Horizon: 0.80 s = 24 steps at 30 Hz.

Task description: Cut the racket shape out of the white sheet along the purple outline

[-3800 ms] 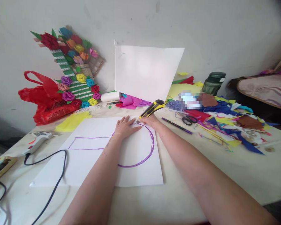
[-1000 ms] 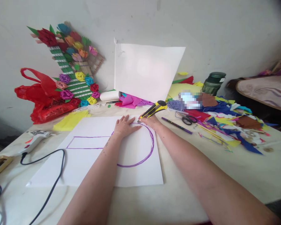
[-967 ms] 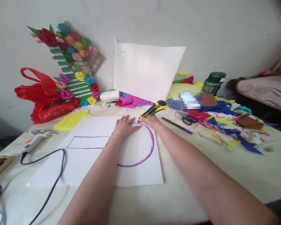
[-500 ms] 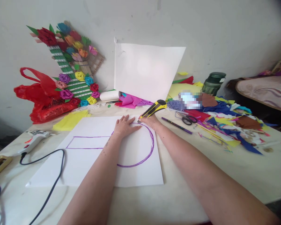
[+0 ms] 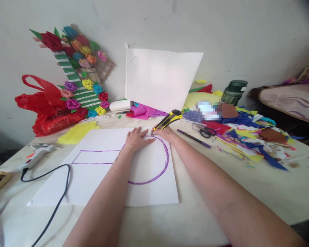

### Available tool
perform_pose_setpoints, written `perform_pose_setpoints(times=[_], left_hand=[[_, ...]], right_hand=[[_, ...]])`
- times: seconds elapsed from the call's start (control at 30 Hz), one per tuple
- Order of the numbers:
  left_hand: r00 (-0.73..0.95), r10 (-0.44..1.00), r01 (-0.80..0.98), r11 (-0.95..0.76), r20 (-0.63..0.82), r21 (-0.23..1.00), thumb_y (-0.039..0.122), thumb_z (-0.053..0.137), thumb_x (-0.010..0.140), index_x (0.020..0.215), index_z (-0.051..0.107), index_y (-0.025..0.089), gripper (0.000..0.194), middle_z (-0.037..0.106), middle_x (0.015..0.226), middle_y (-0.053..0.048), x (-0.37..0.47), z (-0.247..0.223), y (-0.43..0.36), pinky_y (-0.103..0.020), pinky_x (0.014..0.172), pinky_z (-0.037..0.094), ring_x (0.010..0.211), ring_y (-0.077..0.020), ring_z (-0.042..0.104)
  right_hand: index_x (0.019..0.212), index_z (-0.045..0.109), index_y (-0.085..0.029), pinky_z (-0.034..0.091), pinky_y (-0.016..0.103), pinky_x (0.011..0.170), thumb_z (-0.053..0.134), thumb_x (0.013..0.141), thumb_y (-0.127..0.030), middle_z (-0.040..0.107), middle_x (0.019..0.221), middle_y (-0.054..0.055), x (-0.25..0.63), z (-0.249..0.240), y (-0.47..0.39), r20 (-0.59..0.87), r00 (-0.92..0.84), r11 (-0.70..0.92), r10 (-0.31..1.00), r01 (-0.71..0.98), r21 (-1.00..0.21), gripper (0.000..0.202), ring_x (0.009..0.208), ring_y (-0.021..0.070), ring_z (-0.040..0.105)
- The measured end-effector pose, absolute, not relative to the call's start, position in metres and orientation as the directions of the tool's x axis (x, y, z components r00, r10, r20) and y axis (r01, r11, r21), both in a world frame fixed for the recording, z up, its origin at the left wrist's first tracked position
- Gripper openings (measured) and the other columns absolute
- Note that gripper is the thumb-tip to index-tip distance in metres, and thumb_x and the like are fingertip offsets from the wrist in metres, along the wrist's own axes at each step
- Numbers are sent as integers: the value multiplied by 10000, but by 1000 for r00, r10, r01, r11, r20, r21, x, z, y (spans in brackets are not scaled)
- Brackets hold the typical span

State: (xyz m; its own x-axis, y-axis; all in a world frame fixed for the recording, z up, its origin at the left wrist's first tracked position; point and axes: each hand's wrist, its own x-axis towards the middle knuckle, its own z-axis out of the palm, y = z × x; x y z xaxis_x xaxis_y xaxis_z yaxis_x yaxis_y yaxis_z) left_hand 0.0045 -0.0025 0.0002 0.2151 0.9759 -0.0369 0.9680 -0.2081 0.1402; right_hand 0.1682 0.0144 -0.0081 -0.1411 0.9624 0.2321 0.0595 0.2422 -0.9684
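A white sheet [image 5: 54, 187] lies flat on the table, bearing a purple outline of a large circle joined to a long rectangle on its left. Fingers spread, my left hand [image 5: 137, 140] presses down on the sheet inside the upper part of the circle. My right hand [image 5: 167, 133] grips a yellow and black utility knife [image 5: 170, 118], its handle slanting up to the right. The knife's tip meets the purple line at the top of the circle, just right of my left fingers. My left forearm hides the circle's left side.
A purple pen [image 5: 193, 138] and black scissors [image 5: 207, 132] lie to the right, before a heap of paper scraps [image 5: 247, 127]. At left are a glue gun [image 5: 37, 156] with its cord, a yellow sheet [image 5: 77, 133] and a red bag [image 5: 48, 113]. A green bottle [image 5: 234, 92] stands behind.
The knife and my right hand have shifted very slightly left along the top of the circle. My left hand stays in place on the sheet.
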Motion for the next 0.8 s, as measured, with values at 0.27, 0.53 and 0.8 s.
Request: perform_pose_setpoints(times=[0.27,0.53,0.8], left_hand=[[211,977,966,-204,-24,161,769,309,651,1331,321,379,784,163,1470,10,3,-2,-2,-450,1057,68,1344,-239,82],[212,977,965,-206,-21,164,762,309,655,1328,330,374,777,176,1467,6,3,0,-3,-453,1057,76,1342,-243,96],[211,977,966,-203,-29,161,765,306,655,1330,325,372,782,169,1469,-1,4,0,-3,-460,1055,78,1342,-242,96]], right_hand=[[592,630,-154,438,260,686,592,512,-132,601,617,-8,166,-14,16,211,-60,215,976,77,-973,91,675,143,557],[606,636,-141,430,251,589,608,500,-150,583,580,-9,166,-15,16,162,-29,164,986,74,-984,110,604,132,532],[587,625,-146,451,267,661,614,499,-139,606,605,-5,166,-16,17,208,-29,209,978,70,-975,88,650,143,563]])
